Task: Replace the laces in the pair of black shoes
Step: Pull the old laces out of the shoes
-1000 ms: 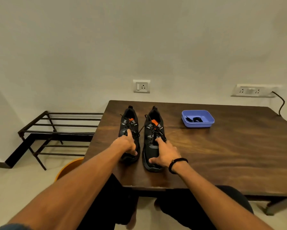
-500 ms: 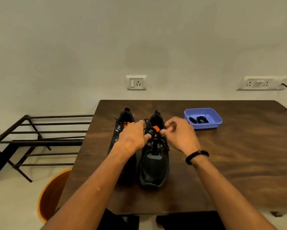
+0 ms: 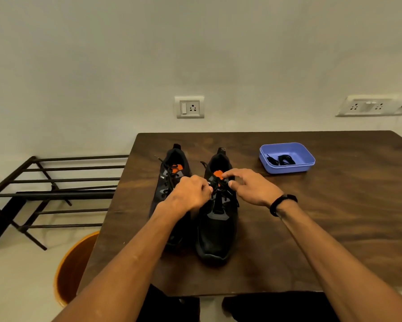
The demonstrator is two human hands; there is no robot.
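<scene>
Two black shoes with orange tongue tabs stand side by side on the dark wooden table (image 3: 335,217), toes toward me. The left shoe (image 3: 169,173) is partly covered by my left forearm. Over the laces of the right shoe (image 3: 216,228) both my hands meet. My left hand (image 3: 192,195) is curled, its fingertips pinching the black lace at the shoe's left side. My right hand (image 3: 249,185) pinches the lace near the orange tab with thumb and forefinger. A blue tray (image 3: 309,159) at the back right holds coiled black laces (image 3: 286,159).
A black metal rack (image 3: 56,191) stands on the floor left of the table. An orange bin (image 3: 72,268) sits by the table's front left corner. Wall sockets and a black cable are behind the table.
Both hands left the shoes' toe ends and came up to the right shoe's laces. Since half a second ago they have settled closer on the lace; my view moved nearer.
</scene>
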